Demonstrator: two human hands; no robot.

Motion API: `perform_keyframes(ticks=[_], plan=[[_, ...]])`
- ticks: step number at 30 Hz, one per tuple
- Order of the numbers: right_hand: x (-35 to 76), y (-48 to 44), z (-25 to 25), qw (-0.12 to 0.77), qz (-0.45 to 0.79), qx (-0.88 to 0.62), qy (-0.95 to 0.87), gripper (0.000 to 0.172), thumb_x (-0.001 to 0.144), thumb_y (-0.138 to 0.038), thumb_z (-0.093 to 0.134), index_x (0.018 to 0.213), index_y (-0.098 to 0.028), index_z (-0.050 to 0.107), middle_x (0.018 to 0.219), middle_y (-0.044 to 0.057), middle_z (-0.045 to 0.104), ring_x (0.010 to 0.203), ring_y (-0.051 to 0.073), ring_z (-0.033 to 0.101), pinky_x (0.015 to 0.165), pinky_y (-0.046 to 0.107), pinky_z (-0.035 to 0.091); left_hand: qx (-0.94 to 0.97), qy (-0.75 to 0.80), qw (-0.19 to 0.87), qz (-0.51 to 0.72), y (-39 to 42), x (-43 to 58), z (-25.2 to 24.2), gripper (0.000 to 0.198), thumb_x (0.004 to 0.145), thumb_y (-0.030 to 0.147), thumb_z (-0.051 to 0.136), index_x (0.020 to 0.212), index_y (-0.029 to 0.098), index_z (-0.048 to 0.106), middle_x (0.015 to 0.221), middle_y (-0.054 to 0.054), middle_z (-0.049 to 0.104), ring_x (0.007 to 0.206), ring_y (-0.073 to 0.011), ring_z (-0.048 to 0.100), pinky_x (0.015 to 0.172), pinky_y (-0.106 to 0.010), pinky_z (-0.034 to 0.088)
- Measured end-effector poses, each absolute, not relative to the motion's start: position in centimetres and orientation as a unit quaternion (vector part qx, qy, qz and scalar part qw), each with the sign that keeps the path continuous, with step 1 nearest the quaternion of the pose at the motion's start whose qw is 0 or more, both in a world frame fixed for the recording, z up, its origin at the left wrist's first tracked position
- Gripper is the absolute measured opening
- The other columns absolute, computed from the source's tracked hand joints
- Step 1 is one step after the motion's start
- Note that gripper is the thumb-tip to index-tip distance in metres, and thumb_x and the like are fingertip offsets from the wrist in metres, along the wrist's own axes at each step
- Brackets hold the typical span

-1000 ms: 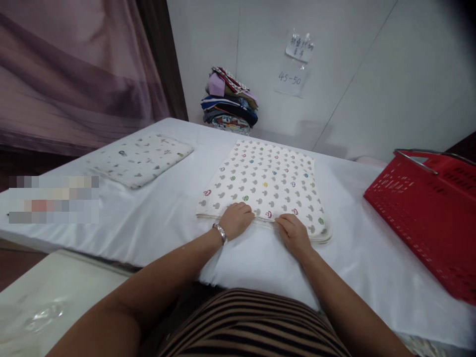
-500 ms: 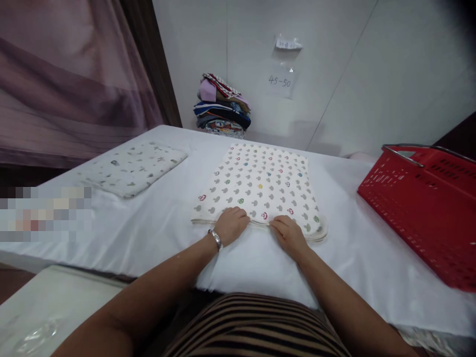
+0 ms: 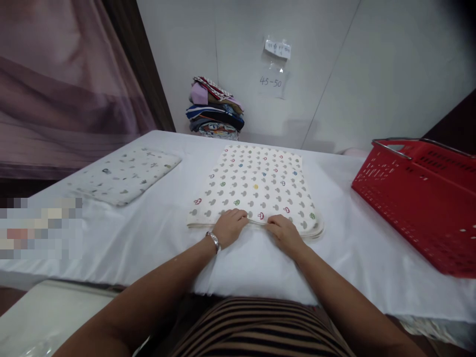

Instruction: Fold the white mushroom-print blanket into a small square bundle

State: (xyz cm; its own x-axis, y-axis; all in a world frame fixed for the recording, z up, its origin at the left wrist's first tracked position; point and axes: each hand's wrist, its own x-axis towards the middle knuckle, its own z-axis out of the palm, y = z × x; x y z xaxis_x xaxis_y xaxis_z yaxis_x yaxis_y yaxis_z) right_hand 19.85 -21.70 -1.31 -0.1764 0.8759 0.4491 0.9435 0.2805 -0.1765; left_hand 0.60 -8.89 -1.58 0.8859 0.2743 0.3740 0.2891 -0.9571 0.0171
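Note:
A folded cream cloth [image 3: 249, 183] printed with grey and coloured mushrooms lies flat on the white-covered table [image 3: 156, 243] in front of me. At its near edge, left of the middle, my left hand [image 3: 230, 227] is closed with the fingers over the edge; a silver bracelet circles that wrist. My right hand [image 3: 284, 234] pinches the same edge a short way to the right. Between the hands the layered edge is slightly lifted. Both thumbs are mostly hidden. To the left rests another folded cloth [image 3: 124, 176], pale with small leaf-like prints.
A red perforated basket [image 3: 416, 203] with metal handles stands at the right. Behind the table is a stack of folded clothes [image 3: 215, 109] against the wall. A handwritten sign [image 3: 271, 82] hangs there. A pinkish curtain [image 3: 67, 89] drapes at the left. Something pixelated lies at the left edge.
The camera view has shifted slightly, so the scene sits a little further left. Both hands keep their hold on the cloth's near edge, with no clear movement of the cloth.

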Motion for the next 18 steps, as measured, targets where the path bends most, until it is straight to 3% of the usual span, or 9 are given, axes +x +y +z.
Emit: perform_keyframes(ticks=[8, 18], plan=[[19.4, -21.7, -1.3, 0.214, -0.088, -0.608, -0.759, 0.021, 0.084, -0.011, 0.046, 0.088, -0.021, 0.064, 0.086, 0.005, 0.057, 0.081, 0.018, 0.048, 0.068, 0.03, 0.037, -0.977, -0.135, 0.006, -0.164, -9.4, 0.6, -1.3, 0.022, 0.082, 0.008, 0.045, 0.092, 0.02, 0.061, 0.102, -0.005, 0.057, 0.088, -0.0183, 0.049, 0.074, -0.032, 0.037], [19.4, -21.5, -1.7, 0.213, -0.101, -0.612, -0.755, 0.02, 0.089, -0.022, 0.045, 0.094, -0.02, 0.064, 0.087, 0.007, 0.057, 0.081, 0.018, 0.047, 0.069, 0.031, 0.039, -0.977, -0.136, 0.016, -0.16, -9.2, 1.2, -1.2, 0.023, 0.089, 0.019, 0.041, 0.084, 0.019, 0.063, 0.104, -0.004, 0.059, 0.088, -0.0174, 0.05, 0.073, -0.032, 0.035]])
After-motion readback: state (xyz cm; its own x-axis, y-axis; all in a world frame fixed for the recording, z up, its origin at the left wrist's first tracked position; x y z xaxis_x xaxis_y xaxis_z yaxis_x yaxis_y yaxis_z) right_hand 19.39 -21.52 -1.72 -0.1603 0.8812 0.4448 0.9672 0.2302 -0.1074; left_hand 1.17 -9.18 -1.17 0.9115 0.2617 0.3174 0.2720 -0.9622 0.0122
